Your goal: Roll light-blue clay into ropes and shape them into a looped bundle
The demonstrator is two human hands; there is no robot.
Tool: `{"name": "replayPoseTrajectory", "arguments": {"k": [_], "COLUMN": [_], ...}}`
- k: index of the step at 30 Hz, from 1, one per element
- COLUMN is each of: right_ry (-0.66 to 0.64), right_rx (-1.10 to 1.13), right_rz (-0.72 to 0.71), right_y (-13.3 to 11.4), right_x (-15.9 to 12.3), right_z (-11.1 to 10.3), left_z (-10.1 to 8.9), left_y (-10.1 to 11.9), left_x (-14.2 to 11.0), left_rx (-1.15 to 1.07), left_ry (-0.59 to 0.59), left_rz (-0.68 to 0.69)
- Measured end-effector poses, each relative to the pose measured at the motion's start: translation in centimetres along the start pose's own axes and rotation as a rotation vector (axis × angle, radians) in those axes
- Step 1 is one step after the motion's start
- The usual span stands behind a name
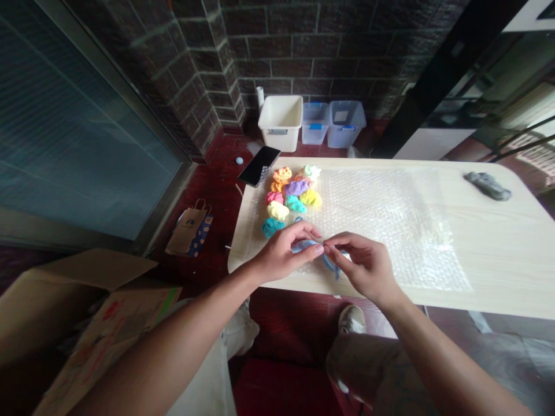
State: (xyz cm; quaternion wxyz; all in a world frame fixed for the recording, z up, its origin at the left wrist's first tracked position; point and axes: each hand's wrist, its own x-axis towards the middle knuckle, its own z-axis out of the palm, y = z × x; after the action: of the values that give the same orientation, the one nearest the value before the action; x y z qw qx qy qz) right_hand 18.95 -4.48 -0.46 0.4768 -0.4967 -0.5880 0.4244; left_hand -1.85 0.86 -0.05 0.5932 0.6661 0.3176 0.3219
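Observation:
Close to the table's near edge, my left hand [284, 254] and my right hand [368, 266] meet with fingertips pinched together. Both are closed on a soft blue piece [332, 266]; part of it lies under my left fingers and a strip hangs below my right fingers. Its exact kind cannot be made out. Just beyond my left hand is a cluster of soft, crumpled coloured lumps: teal [272, 227], pale yellow [277, 210], purple [297, 188], yellow [311, 199] and several others. Bubble wrap [373, 214] lies beneath my hands.
A dark tablet [259, 166] overhangs the table's far left corner. A grey crumpled item [488, 186] lies at the right on the table [489, 248]. Beyond stand a white bin [281, 124] and clear bins [347, 127]. An open cardboard box [113, 335] is at my left.

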Motion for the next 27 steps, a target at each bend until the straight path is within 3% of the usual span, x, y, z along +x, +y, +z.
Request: {"name": "replayPoseTrajectory", "arguments": {"k": [3, 13, 22, 25, 27], "right_ry": [0.008, -0.055, -0.006, 0.143, 0.168], "right_rx": [-0.012, -0.048, -0.073, -0.067, -0.070], "right_rz": [-0.006, 0.044, -0.031, 0.021, 0.048], "right_y": [0.1, 0.3, 0.2, -0.7, -1.7], "right_x": [-0.1, 0.0, -0.2, 1.3, 4.2], "right_z": [0.0, -0.2, -0.6, -1.3, -1.3], "left_z": [0.1, -0.1, 0.1, 0.4, 0.8], "left_y": [-0.4, -0.1, -0.1, 0.3, 0.5], "left_x": [0.2, 0.2, 0.3, 0.2, 0.1], "left_rx": [-0.076, 0.081, 0.111, 0.197, 0.211], "left_ry": [-0.014, 0.072, 0.027, 0.030, 0.002], "left_rz": [-0.042, 0.052, 0.025, 0.024, 0.036]}}
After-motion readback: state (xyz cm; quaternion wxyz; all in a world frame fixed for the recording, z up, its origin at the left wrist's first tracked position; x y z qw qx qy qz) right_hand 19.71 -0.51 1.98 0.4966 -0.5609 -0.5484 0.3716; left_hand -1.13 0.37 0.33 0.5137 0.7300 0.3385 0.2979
